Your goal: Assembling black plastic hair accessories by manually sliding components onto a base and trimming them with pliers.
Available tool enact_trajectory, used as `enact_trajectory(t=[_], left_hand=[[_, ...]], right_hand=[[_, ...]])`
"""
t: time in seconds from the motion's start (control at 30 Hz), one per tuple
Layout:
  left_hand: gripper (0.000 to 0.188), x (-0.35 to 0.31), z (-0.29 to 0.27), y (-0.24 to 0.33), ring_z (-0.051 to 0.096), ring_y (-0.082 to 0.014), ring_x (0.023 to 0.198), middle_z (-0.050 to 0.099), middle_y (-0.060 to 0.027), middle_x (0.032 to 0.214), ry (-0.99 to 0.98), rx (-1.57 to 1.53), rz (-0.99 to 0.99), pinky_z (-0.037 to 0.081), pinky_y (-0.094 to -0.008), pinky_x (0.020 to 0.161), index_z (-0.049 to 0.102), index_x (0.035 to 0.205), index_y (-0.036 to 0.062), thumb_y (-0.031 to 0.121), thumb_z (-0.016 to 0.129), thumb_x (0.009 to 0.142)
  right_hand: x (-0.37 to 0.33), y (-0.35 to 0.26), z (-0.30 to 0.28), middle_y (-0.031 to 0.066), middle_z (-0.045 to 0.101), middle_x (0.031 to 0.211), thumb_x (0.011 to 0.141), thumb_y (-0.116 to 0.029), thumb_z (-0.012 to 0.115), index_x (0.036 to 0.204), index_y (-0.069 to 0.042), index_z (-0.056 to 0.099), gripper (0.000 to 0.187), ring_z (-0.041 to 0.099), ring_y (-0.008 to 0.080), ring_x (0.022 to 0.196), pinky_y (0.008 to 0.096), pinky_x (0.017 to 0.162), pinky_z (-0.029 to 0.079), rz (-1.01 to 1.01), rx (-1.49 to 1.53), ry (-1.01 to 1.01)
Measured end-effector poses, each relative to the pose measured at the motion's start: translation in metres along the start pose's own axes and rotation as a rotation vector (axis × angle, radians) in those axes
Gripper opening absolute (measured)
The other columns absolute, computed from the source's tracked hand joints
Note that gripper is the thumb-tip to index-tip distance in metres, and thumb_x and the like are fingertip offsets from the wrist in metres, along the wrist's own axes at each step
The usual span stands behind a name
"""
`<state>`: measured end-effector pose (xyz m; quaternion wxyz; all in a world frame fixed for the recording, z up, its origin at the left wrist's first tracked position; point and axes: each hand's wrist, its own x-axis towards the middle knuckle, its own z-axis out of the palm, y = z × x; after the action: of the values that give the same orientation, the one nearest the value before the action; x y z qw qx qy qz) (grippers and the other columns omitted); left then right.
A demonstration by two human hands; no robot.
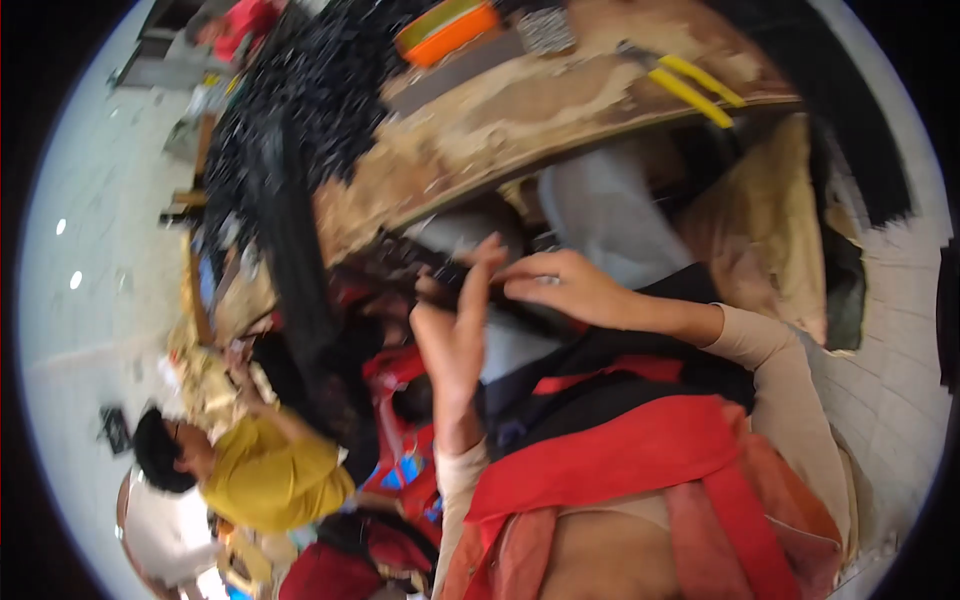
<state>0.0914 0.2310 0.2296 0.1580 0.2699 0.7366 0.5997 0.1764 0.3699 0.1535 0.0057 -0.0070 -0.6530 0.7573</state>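
Observation:
My left hand is raised in front of the bench, its thumb and fingers closed around a dark, strip-like piece. Blur hides the exact kind of this piece. Coming from the right, my right hand has its fingertips pinched together beside the left fingers, at the end of the same dark piece. Whatever lies between the right fingertips is too small and smeared to name. Below both hands, black and red cloth lies over my lap.
A worn wooden bench carries a heap of black pieces, an orange box, a small grey block and yellow-handled pliers. Beige cloth hangs at right. A person in yellow sits at left.

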Motion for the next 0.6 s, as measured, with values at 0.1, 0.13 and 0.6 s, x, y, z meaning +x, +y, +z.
enact_trajectory(t=[0.1, 0.13, 0.6], left_hand=[[0.009, -0.011, -0.001, -0.006, 0.067, -0.025, 0.085, 0.066, -0.014, 0.088, 0.009, -0.196, -0.055, 0.052, -0.0383, 0.086, 0.053, 0.102, -0.0022, 0.005, 0.049, 0.097], [0.011, -0.011, 0.001, -0.013, 0.062, -0.0218, 0.076, 0.06, -0.0103, 0.081, -0.039, -0.305, -0.011, 0.051, -0.0377, 0.081, 0.051, 0.102, 0.0, 0.009, 0.052, 0.097], [0.019, -0.007, 0.019, -0.028, 0.042, -0.0066, 0.057, 0.05, 0.0018, 0.069, -0.105, -0.732, -0.117, 0.033, -0.0224, 0.052, 0.059, 0.104, 0.0, 0.01, 0.065, 0.089]], right_hand=[[-0.002, -0.014, -0.079, 0.0157, 0.06, 0.111, 0.08, -0.019, 0.068, 0.112, -0.001, 0.063, 0.037, 0.054, 0.0353, 0.108, 0.0413, 0.097, 0.042, -0.601, -1.045, 0.453], [0.004, -0.025, -0.11, 0.017, 0.058, 0.11, 0.078, -0.02, 0.068, 0.109, 0.0, 0.063, 0.037, 0.053, 0.0351, 0.107, 0.0416, 0.095, 0.042, -0.449, -1.297, 0.587], [-0.025, -0.076, -0.139, 0.0004, 0.052, 0.07, 0.102, -0.032, 0.04, 0.112, -0.004, 0.053, 0.033, 0.044, 0.0044, 0.055, 0.0182, 0.05, 0.034, 0.05, -0.131, 0.365]])
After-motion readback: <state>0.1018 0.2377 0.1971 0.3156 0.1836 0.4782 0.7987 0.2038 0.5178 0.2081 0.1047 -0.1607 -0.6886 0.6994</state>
